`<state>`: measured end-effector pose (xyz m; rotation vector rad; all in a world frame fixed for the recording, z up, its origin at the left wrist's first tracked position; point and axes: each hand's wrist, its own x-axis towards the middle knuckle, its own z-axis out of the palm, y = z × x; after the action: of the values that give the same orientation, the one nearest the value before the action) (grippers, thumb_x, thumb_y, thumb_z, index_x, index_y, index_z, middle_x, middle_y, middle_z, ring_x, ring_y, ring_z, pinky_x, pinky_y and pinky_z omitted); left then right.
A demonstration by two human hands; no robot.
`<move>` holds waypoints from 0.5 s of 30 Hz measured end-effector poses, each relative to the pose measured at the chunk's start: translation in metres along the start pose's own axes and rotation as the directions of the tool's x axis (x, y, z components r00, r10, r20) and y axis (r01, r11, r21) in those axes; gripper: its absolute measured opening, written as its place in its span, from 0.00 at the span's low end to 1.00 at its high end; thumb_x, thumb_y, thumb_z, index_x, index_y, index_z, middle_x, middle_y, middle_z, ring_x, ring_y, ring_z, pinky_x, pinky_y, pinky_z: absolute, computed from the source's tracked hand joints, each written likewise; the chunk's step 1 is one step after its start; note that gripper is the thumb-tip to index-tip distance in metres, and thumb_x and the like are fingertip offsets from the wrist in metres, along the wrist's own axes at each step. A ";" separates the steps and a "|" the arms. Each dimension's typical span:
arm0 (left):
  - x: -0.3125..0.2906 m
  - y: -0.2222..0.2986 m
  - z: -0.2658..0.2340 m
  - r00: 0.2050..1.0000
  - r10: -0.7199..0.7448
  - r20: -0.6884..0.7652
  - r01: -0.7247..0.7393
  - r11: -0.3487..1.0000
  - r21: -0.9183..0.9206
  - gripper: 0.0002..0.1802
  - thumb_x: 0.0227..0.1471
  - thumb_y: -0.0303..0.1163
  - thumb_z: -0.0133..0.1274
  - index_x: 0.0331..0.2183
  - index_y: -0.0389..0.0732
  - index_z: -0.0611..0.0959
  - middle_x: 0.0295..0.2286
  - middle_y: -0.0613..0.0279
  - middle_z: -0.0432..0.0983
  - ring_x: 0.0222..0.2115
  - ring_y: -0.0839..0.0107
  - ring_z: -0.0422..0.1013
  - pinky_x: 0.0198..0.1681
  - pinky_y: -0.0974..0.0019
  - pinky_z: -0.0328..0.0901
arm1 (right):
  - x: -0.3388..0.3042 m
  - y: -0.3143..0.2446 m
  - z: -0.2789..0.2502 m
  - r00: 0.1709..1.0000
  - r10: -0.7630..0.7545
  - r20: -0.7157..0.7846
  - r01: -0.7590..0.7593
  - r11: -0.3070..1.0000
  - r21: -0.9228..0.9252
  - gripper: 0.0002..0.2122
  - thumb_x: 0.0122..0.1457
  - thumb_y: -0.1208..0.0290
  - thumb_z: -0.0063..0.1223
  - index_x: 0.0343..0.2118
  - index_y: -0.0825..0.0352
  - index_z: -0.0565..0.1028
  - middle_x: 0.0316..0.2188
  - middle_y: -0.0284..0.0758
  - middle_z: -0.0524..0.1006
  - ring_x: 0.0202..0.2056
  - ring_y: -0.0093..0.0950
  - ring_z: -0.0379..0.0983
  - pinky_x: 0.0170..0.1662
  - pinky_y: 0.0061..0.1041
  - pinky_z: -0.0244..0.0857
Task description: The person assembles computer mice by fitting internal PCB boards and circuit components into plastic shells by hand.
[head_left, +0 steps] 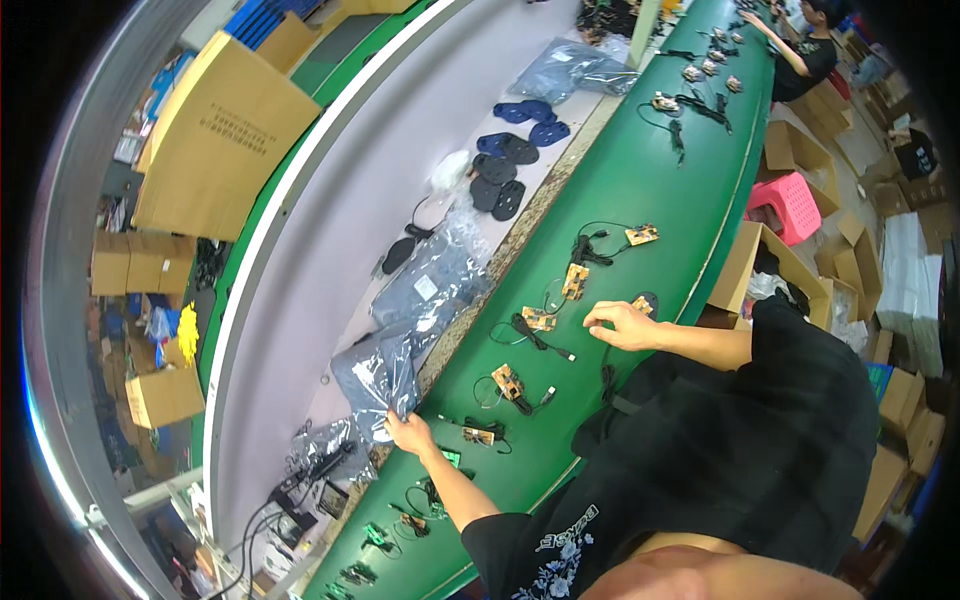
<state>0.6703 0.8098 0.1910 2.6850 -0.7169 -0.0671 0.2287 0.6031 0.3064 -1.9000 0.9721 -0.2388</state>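
Note:
My left hand [408, 432] pinches the near edge of a clear plastic bag [375, 385] with dark grey-blue contents. The bag lies on the pale ledge left of the green belt. Over the belt, my right hand [622, 326] hovers with loosely bent fingers apart and nothing visible in them. Just behind it sits a small orange circuit board [643, 304], partly hidden by the hand. To its left lie another circuit board [539, 319] with a black cable [530, 330] and a further orange board [575, 282].
The green conveyor belt [640, 190] runs diagonally, carrying several boards with cables. Along the ledge are more plastic bags [430, 285], dark oval shells [493, 168] and black cables [290, 500]. A co-worker [805, 50] stands at the far right, near a pink stool [790, 207] and open cardboard boxes [745, 265].

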 end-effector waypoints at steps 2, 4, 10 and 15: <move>0.002 -0.007 0.001 1.000 0.002 -0.008 -0.002 1.000 -0.016 0.27 0.44 0.29 0.51 0.50 0.40 0.79 0.44 0.45 0.73 0.41 0.40 0.73 0.43 0.43 0.67 | 0.001 0.003 -0.001 1.000 -0.002 -0.008 0.002 1.000 -0.008 0.10 0.61 0.72 0.54 0.42 0.70 0.78 0.39 0.39 0.78 0.42 0.38 0.77 0.46 0.36 0.70; 0.005 -0.003 0.001 1.000 -0.007 0.005 0.007 0.999 -0.035 0.28 0.44 0.29 0.51 0.51 0.40 0.78 0.45 0.44 0.73 0.42 0.40 0.73 0.44 0.44 0.67 | 0.000 0.005 -0.003 1.000 0.021 -0.009 -0.021 1.000 0.012 0.10 0.61 0.72 0.54 0.42 0.70 0.78 0.39 0.39 0.78 0.42 0.38 0.77 0.46 0.36 0.70; 0.008 -0.008 0.003 0.999 -0.049 0.018 0.050 0.997 -0.064 0.29 0.45 0.31 0.50 0.53 0.39 0.77 0.49 0.41 0.72 0.46 0.38 0.72 0.50 0.45 0.66 | -0.001 0.011 -0.003 0.999 0.026 -0.025 -0.026 1.000 0.006 0.10 0.61 0.71 0.54 0.42 0.69 0.78 0.40 0.39 0.78 0.42 0.39 0.77 0.46 0.37 0.70; 0.008 -0.004 0.004 0.996 -0.075 0.047 0.080 0.992 -0.102 0.30 0.45 0.31 0.50 0.54 0.39 0.77 0.50 0.40 0.72 0.48 0.39 0.71 0.51 0.46 0.65 | -0.005 0.018 -0.002 0.998 0.026 -0.050 -0.025 1.000 0.015 0.10 0.61 0.71 0.53 0.42 0.69 0.78 0.39 0.40 0.78 0.42 0.40 0.77 0.46 0.37 0.69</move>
<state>0.6789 0.8073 0.1865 2.6180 -0.6042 -0.1772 0.2154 0.6012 0.2939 -1.8749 1.0252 -0.2793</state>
